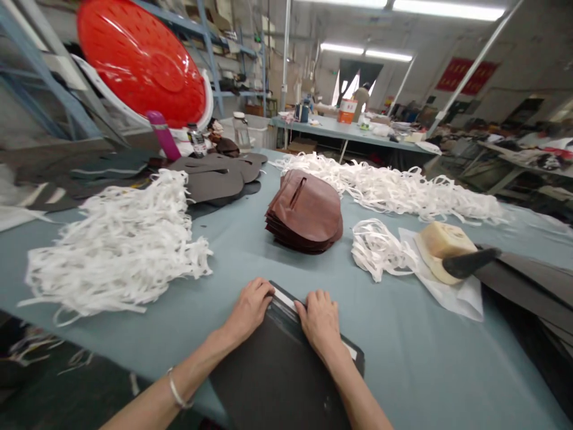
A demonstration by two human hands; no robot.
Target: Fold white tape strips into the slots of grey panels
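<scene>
A dark grey sheet of material lies at the table's near edge, with a white strip running along its far edge. My left hand is closed at the left end of this strip, thumb and fingertips pressed together on it. Farther right along the same edge, my right hand has its thumb on the strip and its fingers bent over the border. Between and beyond the hands the strip shows as a pale line, partly covered by the right hand. A bracelet circles the left wrist.
A stack of brown leather-like pieces sits ahead. White strips are heaped at left, in a small pile and along the back. A yellowish block with a dark-handled tool rests at right. Grey cut pieces lie behind.
</scene>
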